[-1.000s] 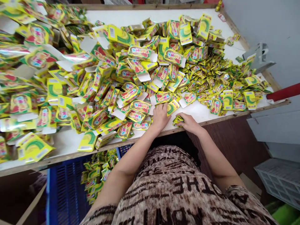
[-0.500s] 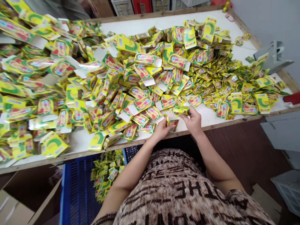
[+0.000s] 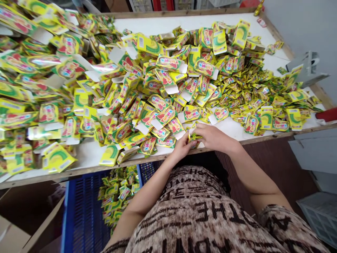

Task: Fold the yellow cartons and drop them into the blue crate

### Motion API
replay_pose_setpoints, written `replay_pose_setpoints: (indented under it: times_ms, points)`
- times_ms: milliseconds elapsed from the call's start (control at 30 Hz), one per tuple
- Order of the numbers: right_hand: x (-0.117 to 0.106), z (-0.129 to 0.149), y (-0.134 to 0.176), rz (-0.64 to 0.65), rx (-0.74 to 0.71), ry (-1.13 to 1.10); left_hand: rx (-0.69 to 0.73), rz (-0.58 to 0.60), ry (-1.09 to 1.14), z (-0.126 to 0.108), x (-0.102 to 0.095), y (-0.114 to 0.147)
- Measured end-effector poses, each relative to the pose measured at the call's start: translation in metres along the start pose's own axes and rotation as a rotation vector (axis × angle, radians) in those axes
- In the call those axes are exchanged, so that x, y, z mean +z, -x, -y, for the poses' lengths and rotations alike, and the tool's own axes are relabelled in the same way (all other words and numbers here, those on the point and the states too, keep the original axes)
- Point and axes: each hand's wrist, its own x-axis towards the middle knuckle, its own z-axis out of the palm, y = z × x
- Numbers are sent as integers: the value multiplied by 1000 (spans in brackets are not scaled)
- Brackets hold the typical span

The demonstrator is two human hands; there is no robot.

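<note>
Both hands meet at the near edge of the desk [image 3: 231, 130], just above the rim. Left hand [image 3: 181, 149] pinches a small yellow-green carton [image 3: 194, 136] from below, fingers closed on it; right hand [image 3: 214, 137] comes over the top, fingertips closed on what looks like a sachet at the carton's mouth, though the overlap hides exactly what sits between the fingers. Judging by look: the carton is thin printed card, very light, stiff only along its folds, and crushes easily if squeezed on the flat faces, so best held by the side edges near the open flap. Its glossy print is likely a bit slippery. The loose sachets [image 3: 244, 95] spread to the right are soft foil, floppy and light, best pinched at a sealed edge. The carton pile [image 3: 79, 88] covers the left and middle of the desk, many cartons with white flaps open. A blue crate [image 3: 79, 218] under the desk holds more yellow packs. A grey device [image 3: 306, 66] sits at the far right edge, a red bar [image 3: 326, 114] below it.
</note>
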Motion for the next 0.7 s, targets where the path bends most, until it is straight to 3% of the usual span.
replay_pose_setpoints:
  times_ms: [67,167,233,300,367,467,567,633,700]
  points:
    - [-1,0,0,-23,-41,-74,-6,43,76,-6,-2,2]
    - [7,-5,-2,-187,32,-132,-39,92,158,-12,-6,4]
    - [13,-8,-5,-266,5,-90,-37,95,157,-13,-8,5]
    - [17,-9,-7,-241,-62,-15,-27,94,133,-13,-10,5]
    - [19,-9,-7,-136,-78,36,-24,95,96,-12,-11,5]
    - [20,-10,-3,-27,-92,-17,-31,76,42,-12,-10,5]
    - [32,-15,5,-221,-42,-275,-26,42,45,-13,-10,5]
    - [47,-18,10,-425,138,-555,-25,53,92,-15,-11,6]
    - [62,-20,14,-531,332,-869,-61,93,223,-17,-15,8]
